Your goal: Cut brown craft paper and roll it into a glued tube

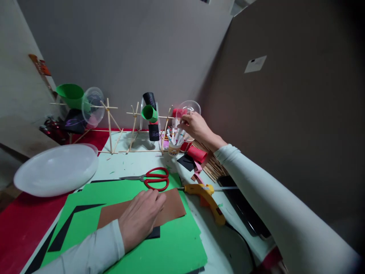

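Observation:
My left hand point(142, 215) lies with curled fingers on a strip of brown paper point(173, 207), holding it down over a green sheet point(182, 245). A corner of black paper point(154, 233) shows beneath the strip. My right hand point(196, 127) is stretched toward the back, its fingers pinched on a white marker point(178, 134) above a small patterned cup point(173, 150) of several markers. The fingertips are partly hidden. Red-handled scissors point(156, 179) lie just beyond my left hand. A yellow glue gun point(208, 198) rests at the strip's right.
Wooden stick frames point(110, 129) carry clear discs and green and black paper cups point(149, 113). A white oval balloon-like object point(57, 169) is at left. A red paper roll point(196, 154), sticks point(211, 163) and a black phone-like slab point(245, 209) lie at right, under my right arm. Grey walls close the back.

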Demonstrator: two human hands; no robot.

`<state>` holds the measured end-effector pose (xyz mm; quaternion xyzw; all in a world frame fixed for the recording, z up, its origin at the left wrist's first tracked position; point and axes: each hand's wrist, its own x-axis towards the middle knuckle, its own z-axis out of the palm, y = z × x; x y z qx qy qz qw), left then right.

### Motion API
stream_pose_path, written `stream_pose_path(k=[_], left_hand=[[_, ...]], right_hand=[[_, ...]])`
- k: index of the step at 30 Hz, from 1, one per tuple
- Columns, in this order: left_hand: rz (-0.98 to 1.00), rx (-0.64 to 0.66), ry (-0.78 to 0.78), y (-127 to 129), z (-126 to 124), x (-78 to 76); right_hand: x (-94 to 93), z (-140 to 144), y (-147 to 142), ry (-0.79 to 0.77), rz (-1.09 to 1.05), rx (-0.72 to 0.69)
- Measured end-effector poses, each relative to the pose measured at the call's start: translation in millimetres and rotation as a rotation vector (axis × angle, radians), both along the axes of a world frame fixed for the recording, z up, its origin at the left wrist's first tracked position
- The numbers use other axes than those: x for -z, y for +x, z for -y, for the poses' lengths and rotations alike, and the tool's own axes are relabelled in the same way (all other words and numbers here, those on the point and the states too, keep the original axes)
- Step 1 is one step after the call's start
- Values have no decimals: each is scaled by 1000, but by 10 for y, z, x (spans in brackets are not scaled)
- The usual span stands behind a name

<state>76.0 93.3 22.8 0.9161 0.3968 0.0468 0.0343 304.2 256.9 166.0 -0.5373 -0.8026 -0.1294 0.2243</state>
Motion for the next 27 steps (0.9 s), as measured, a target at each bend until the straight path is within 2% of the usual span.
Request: stream_pose_path(k=[4,9,17,22,27], left_hand=[[-46,16,8,18,7,-21],[-86,16,-4,23,20,-46],[-94,10,-37,27,5,-14],[-99,-7,-44,46,17,-36],[-97,-23,-34,54,15,-26]], right_hand=[[124,-209,-25,-86,101,42],[237,-326,-27,-155,122,89],[95,-211,219,-239,27,165],[212,-140,263,-332,-27,150],[341,-218,218,-322,-83,178]])
